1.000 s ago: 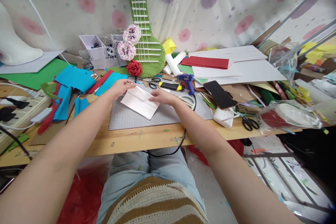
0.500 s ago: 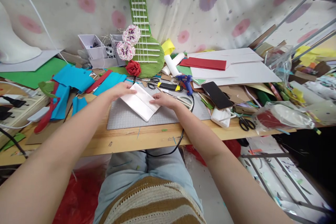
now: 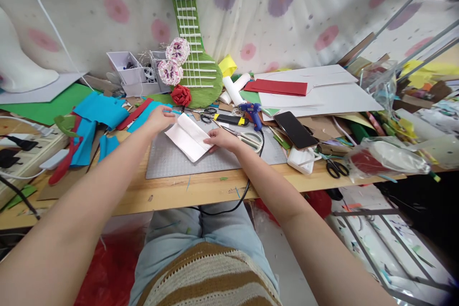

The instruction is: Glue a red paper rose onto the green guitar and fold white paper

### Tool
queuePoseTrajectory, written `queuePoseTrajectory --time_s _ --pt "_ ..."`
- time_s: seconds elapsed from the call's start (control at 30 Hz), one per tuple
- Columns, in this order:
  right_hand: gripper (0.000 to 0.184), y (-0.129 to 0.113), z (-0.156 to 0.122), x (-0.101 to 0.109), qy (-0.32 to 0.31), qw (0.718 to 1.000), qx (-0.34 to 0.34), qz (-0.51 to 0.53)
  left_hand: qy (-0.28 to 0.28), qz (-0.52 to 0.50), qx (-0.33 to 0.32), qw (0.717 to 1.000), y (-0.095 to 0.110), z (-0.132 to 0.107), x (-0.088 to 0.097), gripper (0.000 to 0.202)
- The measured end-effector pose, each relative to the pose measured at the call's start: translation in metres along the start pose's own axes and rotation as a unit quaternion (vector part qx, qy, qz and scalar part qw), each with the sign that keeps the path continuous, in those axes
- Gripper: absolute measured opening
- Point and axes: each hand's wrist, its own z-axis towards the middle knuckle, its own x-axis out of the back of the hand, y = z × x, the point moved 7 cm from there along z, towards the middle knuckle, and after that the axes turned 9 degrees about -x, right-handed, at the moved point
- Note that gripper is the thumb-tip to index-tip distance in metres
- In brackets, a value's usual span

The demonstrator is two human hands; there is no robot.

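A creased piece of white paper (image 3: 189, 146) lies tilted over the grey cutting mat (image 3: 163, 165), its fold partly opened up. My right hand (image 3: 223, 138) pinches the paper's right edge between thumb and fingers. Just off the paper's upper left corner is my left hand (image 3: 159, 120), fingers loosely apart and holding nothing. Scissors with pale handles (image 3: 251, 139) lie beside my right hand, partly hidden by it. Behind the paper are a yellow-and-black utility knife (image 3: 231, 119), dark-handled scissors (image 3: 207, 117) and a blue glue gun (image 3: 254, 114).
A green guitar-shaped craft (image 3: 206, 76) with paper flowers stands at the back. Blue crepe paper (image 3: 102, 107) lies left. To the right are a phone (image 3: 296, 130), black scissors (image 3: 337, 168), white boards (image 3: 344, 98) and scraps. The glue gun's black cable (image 3: 245, 196) hangs over the table's front edge.
My left hand has let go of the paper and moved left and slightly up. The paper's fold has spread wider, while my right hand stays on its right edge.
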Motion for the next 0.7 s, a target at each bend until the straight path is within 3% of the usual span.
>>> queuePoseTrajectory --time_s 0.07,0.1,0.17,0.23,0.33,0.6,0.7 --pt "0.015 0.0 0.001 0.0 0.001 1.0 -0.003 0.009 0.103 -0.011 -0.019 0.994 0.008 -0.011 0.008 0.04" --pt "0.015 0.0 0.002 0.001 0.002 1.0 -0.003 0.014 0.129 -0.043 -0.007 0.991 0.01 -0.02 0.007 0.038" --pt "0.016 -0.001 0.002 0.001 0.006 1.0 0.001 0.026 0.103 -0.163 0.076 0.978 0.006 -0.04 -0.01 0.032" --pt "0.017 -0.003 0.001 0.002 0.01 0.999 0.009 0.035 0.027 -0.272 0.16 0.949 0.005 -0.06 -0.034 0.021" --pt "0.016 -0.007 -0.003 0.001 0.01 0.999 0.023 0.04 -0.037 -0.352 0.229 0.907 0.007 -0.079 -0.054 0.014" --pt "0.015 -0.014 -0.002 -0.003 0.0 0.999 0.048 0.024 -0.042 -0.345 0.256 0.902 0.005 -0.079 -0.077 0.012" --pt "0.015 -0.015 -0.003 -0.003 -0.005 0.999 0.052 -0.003 -0.017 -0.289 0.224 0.931 0.004 -0.074 -0.07 0.018"
